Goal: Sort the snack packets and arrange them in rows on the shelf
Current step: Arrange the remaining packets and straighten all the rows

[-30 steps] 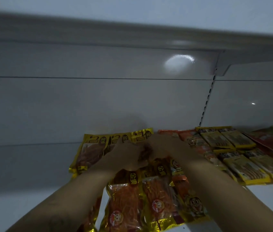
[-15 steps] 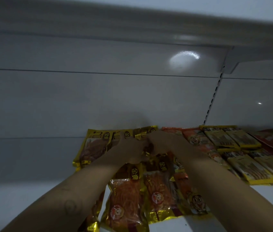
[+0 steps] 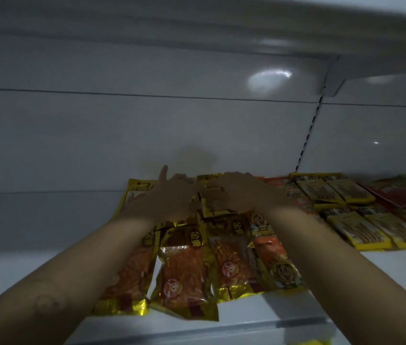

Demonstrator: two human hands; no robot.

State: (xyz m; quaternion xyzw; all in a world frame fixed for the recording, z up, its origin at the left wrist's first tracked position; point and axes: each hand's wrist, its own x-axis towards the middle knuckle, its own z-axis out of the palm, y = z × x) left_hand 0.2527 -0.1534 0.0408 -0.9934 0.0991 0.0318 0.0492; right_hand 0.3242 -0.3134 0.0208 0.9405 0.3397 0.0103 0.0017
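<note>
Gold-edged snack packets lie flat in rows on the white shelf (image 3: 383, 275). A front row packet (image 3: 184, 277) with orange strips lies between my forearms. Behind it is the back row of gold packets (image 3: 135, 192) against the rear wall. My left hand (image 3: 169, 197) lies flat on the back row, fingers spread and one finger raised. My right hand (image 3: 241, 192) presses palm down on a gold packet (image 3: 211, 207) beside it. The two hands almost touch. Whether either hand grips a packet is hidden in the dark, blurred image.
To the right lie yellow packets (image 3: 356, 227) in two rows, then red packets (image 3: 401, 195) near the right edge. An upper shelf (image 3: 197, 28) overhangs close above. A slotted upright (image 3: 309, 130) runs down the rear wall. The shelf's front lip (image 3: 197, 332) is near me.
Both hands have gone from bunched together over a back packet to spread flat on the back row. The view has tilted slightly.
</note>
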